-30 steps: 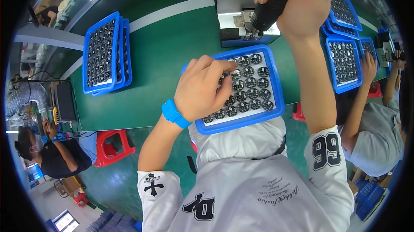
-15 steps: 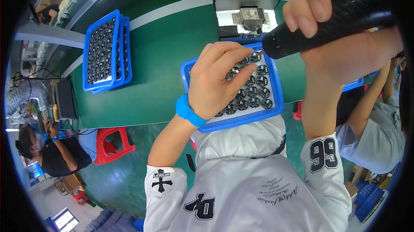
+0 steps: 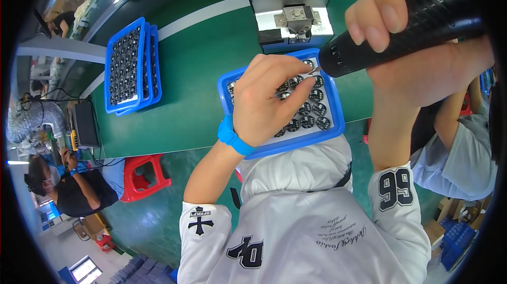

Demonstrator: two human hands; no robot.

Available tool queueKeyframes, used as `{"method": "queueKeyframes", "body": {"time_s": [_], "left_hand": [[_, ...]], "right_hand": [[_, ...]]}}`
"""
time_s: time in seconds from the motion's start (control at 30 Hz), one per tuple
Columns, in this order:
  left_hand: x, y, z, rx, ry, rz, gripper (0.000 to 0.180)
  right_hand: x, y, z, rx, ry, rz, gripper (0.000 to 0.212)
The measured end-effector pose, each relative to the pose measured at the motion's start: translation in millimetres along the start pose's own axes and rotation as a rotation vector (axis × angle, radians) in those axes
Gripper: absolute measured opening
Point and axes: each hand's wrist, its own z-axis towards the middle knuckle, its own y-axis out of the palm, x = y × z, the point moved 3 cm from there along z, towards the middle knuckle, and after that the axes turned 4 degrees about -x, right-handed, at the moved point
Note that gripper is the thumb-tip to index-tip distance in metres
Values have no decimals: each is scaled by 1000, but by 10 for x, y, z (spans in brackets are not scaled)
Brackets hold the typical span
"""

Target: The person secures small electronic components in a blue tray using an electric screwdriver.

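Note:
Wrapped in the fingers of my right hand (image 3: 377, 15) is a thick black electric screwdriver (image 3: 351, 54), its narrow end pointing left and down over the tray. My left hand (image 3: 266, 94), with a blue band at the wrist, hovers over the same blue tray (image 3: 339, 112). Its thumb and index fingertip come close together at the thin metal bit; whatever small thing lies between them is too small to make out. Rows of round black parts (image 3: 318, 109) with shiny spots sit on the tray's white bottom. My left hand hides several of them.
A silver machine with a metal clamp block (image 3: 298, 18) stands just beyond the tray. Stacked blue trays (image 3: 127, 67) filled with similar parts are at the left on the green table (image 3: 190, 73). People sit at both sides; a red stool (image 3: 145, 178) stands at left.
My left thumb and index fingertip have drawn nearer each other beside the bit. The tray and machine appear slightly further left in the view. My right hand keeps its hold on the screwdriver.

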Motion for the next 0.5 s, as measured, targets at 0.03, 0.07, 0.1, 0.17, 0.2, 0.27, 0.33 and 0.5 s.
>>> {"method": "queueKeyframes", "body": {"time_s": [0.03, 0.07, 0.1, 0.17, 0.2, 0.27, 0.33, 0.5], "left_hand": [[-1, 8, 0, -4, -33, -6, 18], [5, 13, 0, -4, -33, -4, 18], [10, 21, 2, 3, -35, -13, 18], [17, 38, 4, 10, -35, -22, 18], [17, 50, 1, 10, -26, -32, 18], [20, 61, -2, 10, -18, -41, 19], [29, 60, -10, 28, 5, -37, 18], [47, 49, -20, 33, -29, -38, 16]], "right_hand": [[6, 13, 1, -8, -2, -4, 98], [11, 12, 9, -17, -2, -6, 98], [0, -2, 6, -25, -3, -8, 98], [-12, -15, 8, -43, -5, -14, 99], [-16, -2, 0, -51, -6, -18, 99], [-32, -16, -6, -68, -8, -25, 100], [-92, -64, -53, -86, -8, -31, 100], [-117, -117, -62, -130, -9, -46, 102]]}}
